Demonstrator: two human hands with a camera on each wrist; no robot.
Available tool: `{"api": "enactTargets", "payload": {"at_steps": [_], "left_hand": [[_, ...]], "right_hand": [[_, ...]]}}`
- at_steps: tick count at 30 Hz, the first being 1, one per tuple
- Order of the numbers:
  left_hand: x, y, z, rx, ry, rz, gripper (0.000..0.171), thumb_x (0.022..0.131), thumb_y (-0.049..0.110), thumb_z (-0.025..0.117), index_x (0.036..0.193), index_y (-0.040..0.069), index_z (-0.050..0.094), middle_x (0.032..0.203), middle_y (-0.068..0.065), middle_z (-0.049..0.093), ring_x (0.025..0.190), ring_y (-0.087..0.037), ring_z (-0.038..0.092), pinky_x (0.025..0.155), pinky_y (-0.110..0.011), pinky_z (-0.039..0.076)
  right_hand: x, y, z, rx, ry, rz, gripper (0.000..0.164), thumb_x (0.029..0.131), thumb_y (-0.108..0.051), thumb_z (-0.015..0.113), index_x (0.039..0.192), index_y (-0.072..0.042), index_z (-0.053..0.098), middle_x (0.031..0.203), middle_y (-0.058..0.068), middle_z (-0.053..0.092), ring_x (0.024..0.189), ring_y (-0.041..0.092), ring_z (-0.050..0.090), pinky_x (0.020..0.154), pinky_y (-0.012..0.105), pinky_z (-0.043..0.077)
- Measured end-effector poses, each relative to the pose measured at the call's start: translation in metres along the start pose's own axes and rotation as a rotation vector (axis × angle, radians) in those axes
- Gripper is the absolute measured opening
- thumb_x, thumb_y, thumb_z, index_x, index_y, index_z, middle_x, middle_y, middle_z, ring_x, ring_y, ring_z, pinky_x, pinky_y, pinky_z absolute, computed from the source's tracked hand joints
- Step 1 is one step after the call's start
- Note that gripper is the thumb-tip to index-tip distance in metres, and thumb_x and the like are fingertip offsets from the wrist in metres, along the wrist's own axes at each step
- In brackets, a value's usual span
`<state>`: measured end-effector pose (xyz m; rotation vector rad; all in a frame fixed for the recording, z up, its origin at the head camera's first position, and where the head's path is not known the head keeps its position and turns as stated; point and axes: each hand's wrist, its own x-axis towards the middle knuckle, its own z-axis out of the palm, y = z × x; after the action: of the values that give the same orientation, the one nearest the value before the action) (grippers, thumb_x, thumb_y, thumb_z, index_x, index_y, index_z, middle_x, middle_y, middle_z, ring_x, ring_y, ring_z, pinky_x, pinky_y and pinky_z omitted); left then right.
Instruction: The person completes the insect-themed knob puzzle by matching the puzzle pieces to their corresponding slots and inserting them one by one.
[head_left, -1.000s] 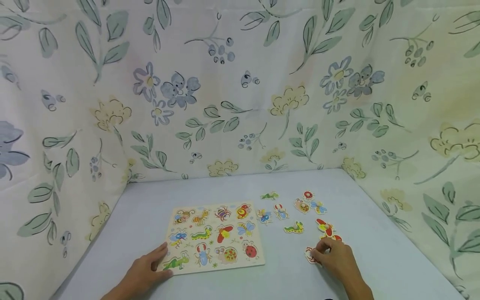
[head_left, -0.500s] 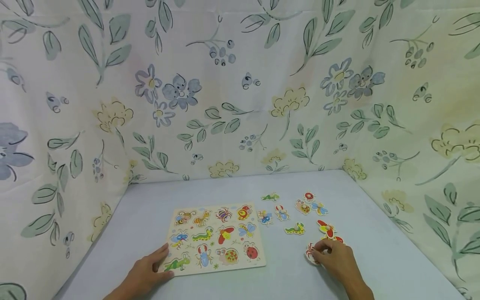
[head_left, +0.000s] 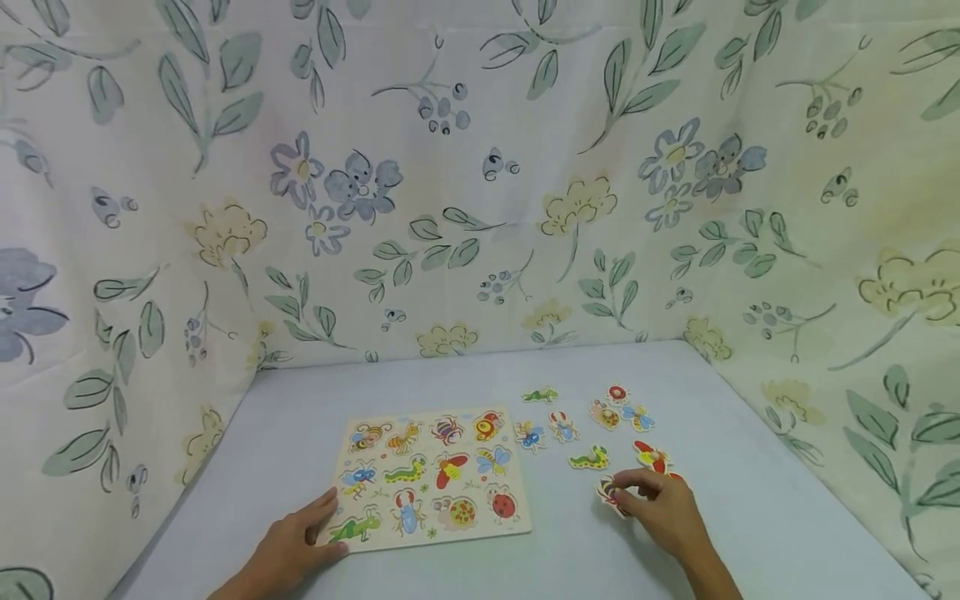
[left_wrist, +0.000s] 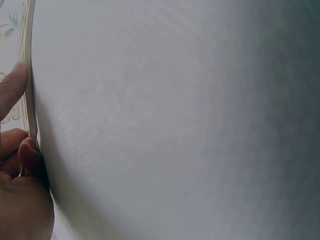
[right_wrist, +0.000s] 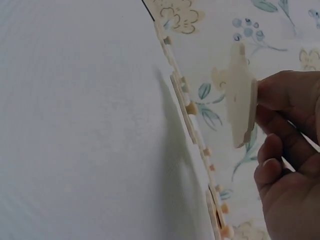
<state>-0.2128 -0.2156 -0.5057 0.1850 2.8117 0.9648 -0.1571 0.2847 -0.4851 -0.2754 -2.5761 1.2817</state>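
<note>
A wooden insect puzzle board (head_left: 416, 486) lies flat on the table in the head view. My left hand (head_left: 283, 542) holds its near left corner, thumb at the front edge and fingers at the left side. In my right hand (head_left: 667, 510), thumb and index finger pinch a purple-and-yellow striped bug puzzle piece (head_left: 609, 495). The right wrist view shows this bug piece (right_wrist: 241, 97) raised off the table, its plain wooden back exposed. Just behind the right hand lies a red-winged insect piece (head_left: 651, 455); another red piece is partly hidden by the fingers.
Loose knobbed pieces lie right of the board: a green grasshopper (head_left: 540, 395), a blue beetle (head_left: 562, 427), a blue fly (head_left: 529, 436), a caterpillar (head_left: 589, 457), a snail (head_left: 603, 415), a ladybug (head_left: 617, 393) and a blue-winged bee (head_left: 638, 417). Floral cloth (head_left: 480, 275) surrounds the table.
My right hand has lifted the bug piece and moved it slightly left and away from me, turning its striped picture into view. The left hand and board stay in place.
</note>
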Motion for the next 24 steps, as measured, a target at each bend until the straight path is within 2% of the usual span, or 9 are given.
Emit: {"api": "enactTargets", "payload": {"at_steps": [4,9,15,19,24], "left_hand": [[0.002,-0.001,0.000,-0.007,-0.002,-0.006,0.094,0.061,0.045,0.085,0.135,-0.001,0.052,0.149,-0.011,0.035,0.135,-0.040,0.030,0.104,-0.056,0.030],[0.002,-0.003,0.001,-0.008,-0.003,-0.005,0.093,0.060,0.046,0.085,0.135,0.000,0.052,0.149,-0.009,0.036,0.135,-0.040,0.030,0.105,-0.056,0.029],[0.000,-0.008,0.001,-0.022,0.008,0.001,0.092,0.061,0.044,0.085,0.135,-0.001,0.053,0.149,-0.009,0.037,0.135,-0.038,0.031,0.105,-0.055,0.031],[0.000,-0.007,0.002,-0.029,0.008,0.009,0.091,0.062,0.043,0.086,0.134,-0.002,0.053,0.148,-0.011,0.037,0.135,-0.038,0.031,0.105,-0.055,0.031],[0.001,-0.006,0.002,-0.035,0.018,0.003,0.091,0.061,0.043,0.086,0.134,0.000,0.054,0.148,-0.008,0.038,0.136,-0.037,0.031,0.107,-0.055,0.028]], "right_hand": [[0.003,-0.007,0.004,0.044,0.028,-0.079,0.014,0.075,-0.006,0.081,0.085,-0.014,0.075,0.065,-0.001,0.061,0.059,0.013,0.046,0.049,0.024,0.036],[0.011,-0.020,0.011,0.051,0.034,-0.178,0.016,0.075,-0.003,0.081,0.084,-0.016,0.075,0.069,-0.006,0.063,0.061,0.013,0.046,0.050,0.024,0.038],[0.029,-0.048,0.030,0.045,0.022,-0.313,0.017,0.076,-0.004,0.081,0.087,-0.015,0.075,0.076,-0.009,0.067,0.061,0.014,0.047,0.050,0.025,0.039],[0.039,-0.068,0.042,0.027,0.007,-0.352,0.016,0.077,-0.003,0.080,0.088,-0.015,0.075,0.081,-0.009,0.067,0.067,0.015,0.048,0.054,0.026,0.041],[0.052,-0.089,0.054,0.008,0.006,-0.397,0.015,0.077,-0.004,0.080,0.087,-0.015,0.076,0.080,-0.008,0.065,0.070,0.017,0.049,0.057,0.029,0.042]]}}
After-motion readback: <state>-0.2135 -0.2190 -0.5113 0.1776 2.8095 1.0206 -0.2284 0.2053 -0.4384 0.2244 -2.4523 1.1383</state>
